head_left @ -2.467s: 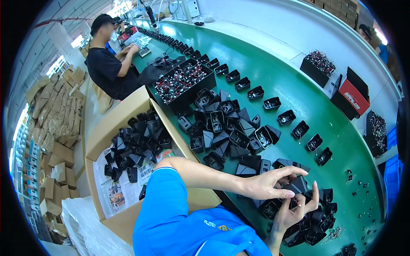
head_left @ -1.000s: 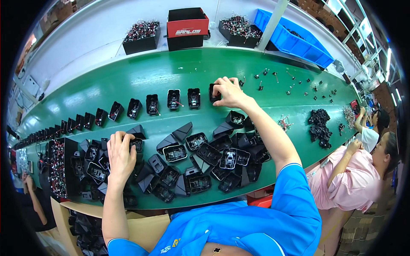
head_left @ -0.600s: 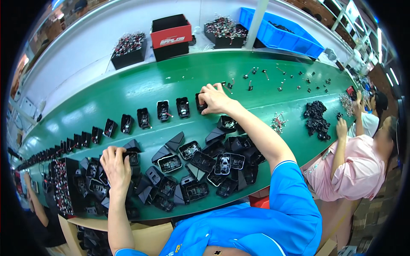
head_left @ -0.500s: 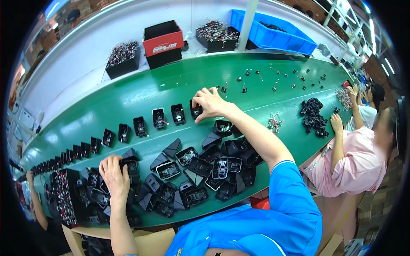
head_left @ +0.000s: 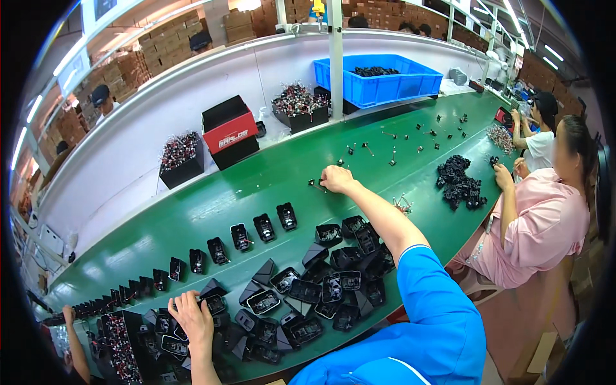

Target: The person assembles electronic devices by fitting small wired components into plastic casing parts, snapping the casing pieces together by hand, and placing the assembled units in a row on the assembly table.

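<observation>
My right hand is stretched out over the green work surface. Its fingertips are pinched at a small black part with thin wire, lying beyond the row. Nearer me, my left hand hovers at the left side of a heap of black plastic housings, fingers apart and loosely bent, holding nothing I can see. A spaced row of upright black housings with wires inside runs off to the far left; its rightmost housing stands apart from my right hand.
At the back stand a red-and-black box, two black bins of wired parts and a blue crate. Small parts lie scattered at the right, beside a black pile. A co-worker in pink sits there. Another bin stands at the left.
My right hand has left the row's rightmost housing and moved farther out, to the small black part. My left hand stays by the heap. The view has tilted upward.
</observation>
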### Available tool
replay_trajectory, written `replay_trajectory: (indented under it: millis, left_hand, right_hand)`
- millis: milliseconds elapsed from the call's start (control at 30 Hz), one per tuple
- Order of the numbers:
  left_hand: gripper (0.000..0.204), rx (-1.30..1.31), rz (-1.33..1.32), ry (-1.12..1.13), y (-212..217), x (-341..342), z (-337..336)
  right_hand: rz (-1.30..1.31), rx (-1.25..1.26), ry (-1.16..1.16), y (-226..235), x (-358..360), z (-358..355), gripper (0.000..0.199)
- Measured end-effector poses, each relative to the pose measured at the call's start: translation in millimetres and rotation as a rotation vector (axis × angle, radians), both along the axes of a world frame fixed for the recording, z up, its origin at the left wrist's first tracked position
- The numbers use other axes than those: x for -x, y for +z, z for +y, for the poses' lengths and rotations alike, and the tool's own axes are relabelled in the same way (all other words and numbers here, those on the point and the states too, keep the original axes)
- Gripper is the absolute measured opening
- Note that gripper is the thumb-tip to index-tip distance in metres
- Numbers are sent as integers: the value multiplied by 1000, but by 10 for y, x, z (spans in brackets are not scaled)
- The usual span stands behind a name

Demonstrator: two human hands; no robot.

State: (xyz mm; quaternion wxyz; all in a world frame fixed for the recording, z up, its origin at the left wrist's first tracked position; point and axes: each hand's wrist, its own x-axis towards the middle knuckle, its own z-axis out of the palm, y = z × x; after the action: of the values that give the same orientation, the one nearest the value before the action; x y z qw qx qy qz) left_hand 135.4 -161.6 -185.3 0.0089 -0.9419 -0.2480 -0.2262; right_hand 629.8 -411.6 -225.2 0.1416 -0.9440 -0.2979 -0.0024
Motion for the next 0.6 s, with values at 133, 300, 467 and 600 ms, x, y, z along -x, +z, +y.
replay_trajectory:
  millis: [133, 300, 467, 600]
  left_hand:
    - [19, 21, -2, -19, -41, 67, 54]
    - [17, 36, -35, -80, -51, 26, 36]
    - [17, 5, -47, -170, -60, 42, 31]
    - [27, 134, 5, -77, -55, 46, 43]
  right_hand:
    - [-41, 2, -10, 103, 94, 57, 19]
    - [-463, 87, 109, 78, 168, -144, 13]
    - [-684, 240, 217, 27, 318, -173, 9]
    - [-551, 323, 222, 66, 400, -205, 9]
